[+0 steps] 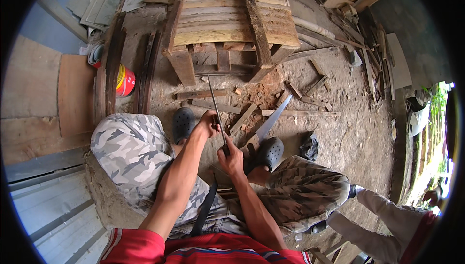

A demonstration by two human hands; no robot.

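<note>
A long, thin, dark blade (213,94) tapers to a point away from me. It is turned nearly edge-on, so its exact kind does not show. My right hand (231,159) is wrapped round its near end. Farther up, the fingers of my left hand (207,124) are closed at the blade's side. Just right of my hands, a handsaw (272,122) with a wooden handle lies on the ground among wood offcuts (243,118). Across my lap runs a dark, narrow, strap-like thing (206,208).
A slatted wooden frame (213,19) stands ahead. Dark planks (146,72) and a red and yellow bucket (127,80) are at the left. Scrap lumber (363,46) lines the right side. A black plastic bag (310,146) lies by my right shoe. Another person's legs (378,220) are at lower right.
</note>
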